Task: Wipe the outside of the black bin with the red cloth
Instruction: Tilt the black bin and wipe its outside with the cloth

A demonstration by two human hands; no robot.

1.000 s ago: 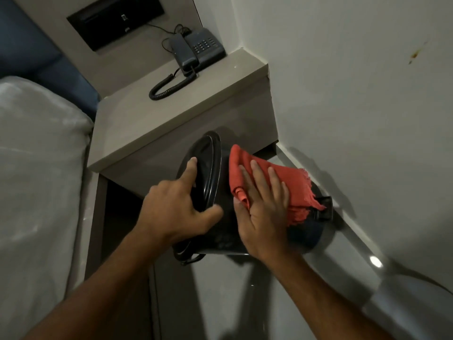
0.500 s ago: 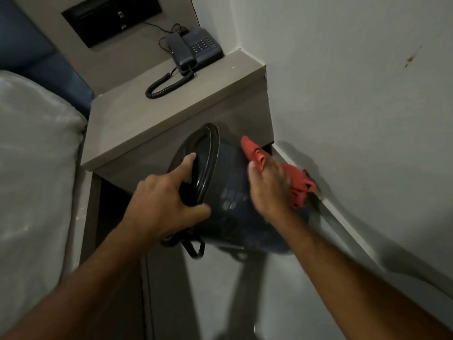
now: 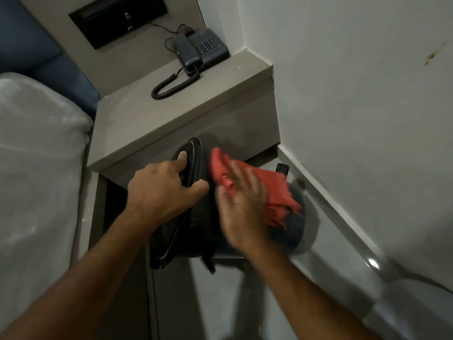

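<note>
Bed (image 3: 36,168): pale bedding fills the left side.
Wall (image 3: 355,94): plain, on the right, with a small brown stain high up.
Nightstand (image 3: 171,114): grey, in the corner, just behind the bin.
Black bin (image 3: 196,229): tipped on its side over the floor in front of the nightstand, rim toward the left.
Left hand (image 3: 161,190): fingers closed around the bin's rim, thumb on the outer side.
Right hand (image 3: 242,207): blurred, fingers spread flat, pressing the cloth against the bin's outer wall.
Red cloth (image 3: 269,185): bunched on the bin's upper side, frayed edge hanging right.
Telephone (image 3: 201,50): dark, at the nightstand's back, coiled cord lying in front.
</note>
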